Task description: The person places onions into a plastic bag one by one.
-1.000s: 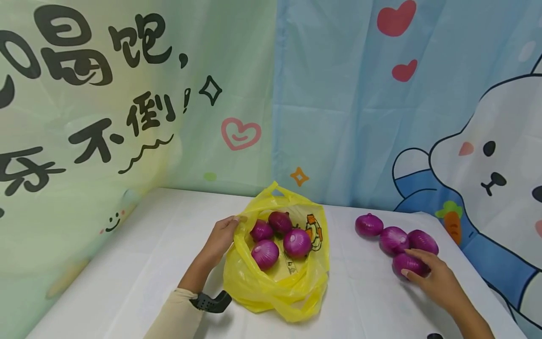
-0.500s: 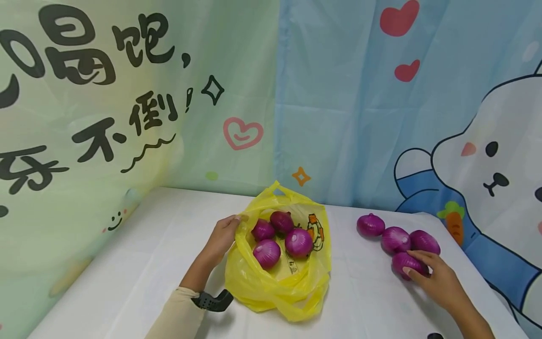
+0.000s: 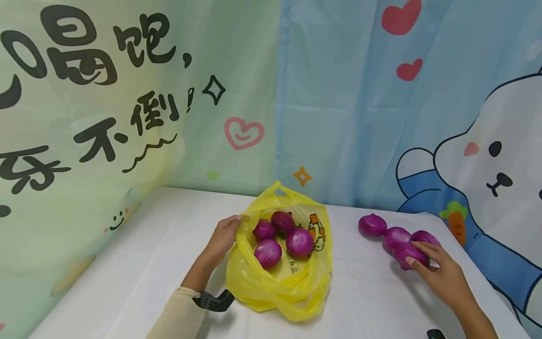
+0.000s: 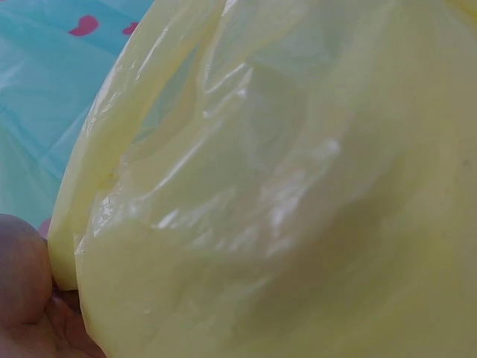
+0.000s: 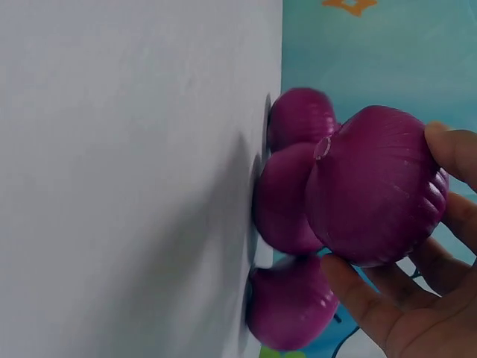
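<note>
- Purple, round, papery-skinned red onion (image 3: 409, 254) sits in the fingers of the right hand (image 3: 440, 278), which curl round it from the side; in the right wrist view it looks lifted just clear of the white cloth-covered table (image 3: 139, 263), close to the table's right edge.
- Three more purple onions (image 3: 372, 225) lie loose in a row touching or just beside the held one, near the far right corner. My worry is that a nudge from the knuckles could set one rolling off that edge; nothing there would stop it.
- Thin, crinkled yellow plastic carrier bag (image 3: 279, 278) lies slumped near the middle of the table with four purple onions (image 3: 300, 242) inside. The left hand (image 3: 222, 238) pinches its left rim between thumb and fingers, holding the mouth open.
- That rim is the weak point, I'd say: slippery film, held at one spot only. If it slips, the mouth folds shut.
- The bag's near wall sags low, so an onion dropped in hard might knock another out over the near side.
- Smooth onion skin could also slip from a fingertip grip partway across.
</note>
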{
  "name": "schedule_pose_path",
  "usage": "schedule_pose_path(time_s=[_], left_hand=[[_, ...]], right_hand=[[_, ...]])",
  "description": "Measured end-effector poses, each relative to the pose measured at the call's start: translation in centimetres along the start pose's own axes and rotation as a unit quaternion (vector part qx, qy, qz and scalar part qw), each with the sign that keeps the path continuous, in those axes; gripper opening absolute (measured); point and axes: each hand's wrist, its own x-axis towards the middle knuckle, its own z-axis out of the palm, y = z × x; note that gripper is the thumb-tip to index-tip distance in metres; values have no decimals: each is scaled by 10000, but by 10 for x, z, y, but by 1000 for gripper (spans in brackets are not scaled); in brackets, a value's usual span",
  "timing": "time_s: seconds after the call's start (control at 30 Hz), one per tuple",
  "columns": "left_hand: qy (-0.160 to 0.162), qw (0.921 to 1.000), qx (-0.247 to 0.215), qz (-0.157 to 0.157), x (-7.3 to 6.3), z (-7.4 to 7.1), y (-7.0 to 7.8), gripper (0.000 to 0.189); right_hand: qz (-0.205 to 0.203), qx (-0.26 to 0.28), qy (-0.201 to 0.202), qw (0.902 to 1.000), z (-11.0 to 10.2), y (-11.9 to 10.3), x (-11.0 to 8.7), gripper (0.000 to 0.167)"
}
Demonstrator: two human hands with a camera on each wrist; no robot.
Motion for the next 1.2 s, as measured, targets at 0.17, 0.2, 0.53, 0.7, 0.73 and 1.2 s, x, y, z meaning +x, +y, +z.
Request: schedule_pose_path(time_s=[0.17,0.2,0.53,0.7,0.73,1.2], left_hand=[[30,10000,17,-14,0,2,-1,41],[24,10000,-4,4,0,1,0,41],[15,10000,-15,45,0,1,1,39],[15,10000,12,26,0,0,-1,40],[12,10000,8,20,0,0,-1,41],[-14,10000,-34,21,1,1,-1,41]], right_hand=[[-50,418,209,9989,5,-11,-1,60],[-41,501,239,9984,5,-14,-1,60],[-181,821,305,9960,15,-31,7,59],[-308,1224,188,9918,21,-45,14,58],[-357,1267,152,9912,22,-48,15,58],[-742,1637,-135,9836,39,-85,34,56]])
